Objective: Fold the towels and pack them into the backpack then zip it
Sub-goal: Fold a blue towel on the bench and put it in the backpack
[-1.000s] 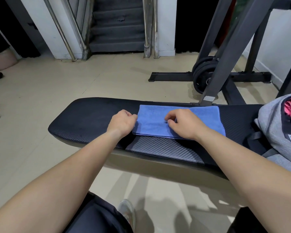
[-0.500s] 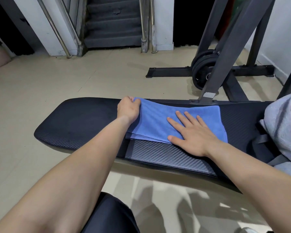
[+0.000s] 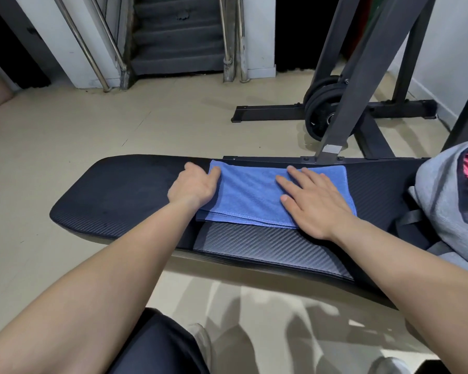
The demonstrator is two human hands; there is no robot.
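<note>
Pinning the half-folded blue towel [image 3: 254,195] under a flat right hand [image 3: 314,203], the left hand [image 3: 193,184] pinches its left edge; packing and zipping the backpack [image 3: 438,190] remain.

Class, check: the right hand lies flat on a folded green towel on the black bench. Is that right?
Not quite: the towel is blue, not green. The head view shows the right hand lying flat on it on the black bench.

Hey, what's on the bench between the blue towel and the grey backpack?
Only bare black bench padding separates the blue towel from the grey backpack, apart from the backpack's own strap near the bag, as the head view shows.
</note>
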